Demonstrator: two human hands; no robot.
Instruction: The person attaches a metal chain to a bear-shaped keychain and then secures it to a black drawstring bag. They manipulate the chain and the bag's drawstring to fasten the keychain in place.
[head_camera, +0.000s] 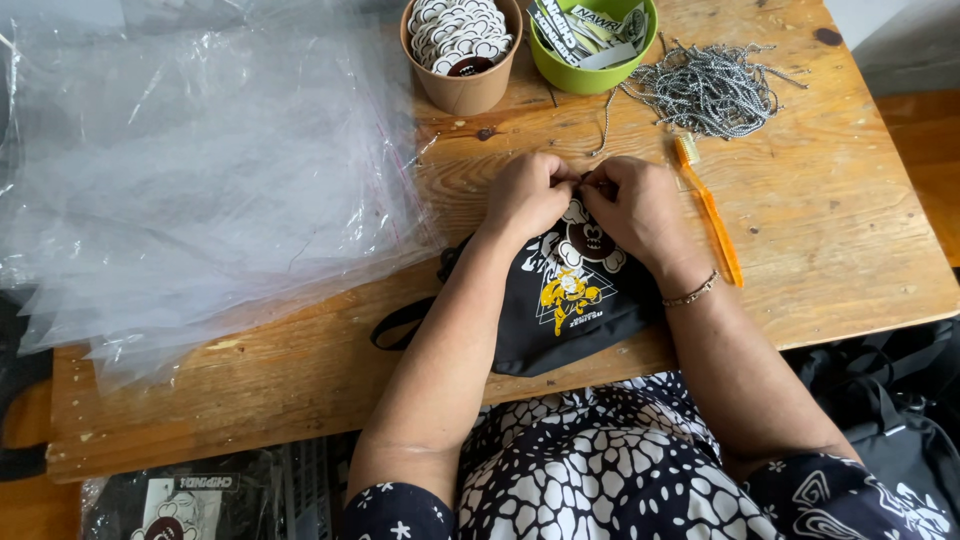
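Pinching the pouch top, your left hand and right hand press fingers together; pouch overhangs the bench edge, bare wood right.

One black pouch, two cups, one orange toothbrush

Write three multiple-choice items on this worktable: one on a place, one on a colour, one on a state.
1. Where does the orange toothbrush lie?
A. Inside the green bowl
B. On the wooden table right of the hands
C. Under the plastic bags

2. What colour is the pouch being worked on?
A. Black
B. Red
C. White

3. What are the hands doing?
A. Resting flat, apart
B. Lifting the brown cup
C. Pinching together at the pouch's top

Answers: 1 B, it lies beside the right hand; 2 A, black cloth with printed figures; 3 C, the left hand meets the right at the top edge.
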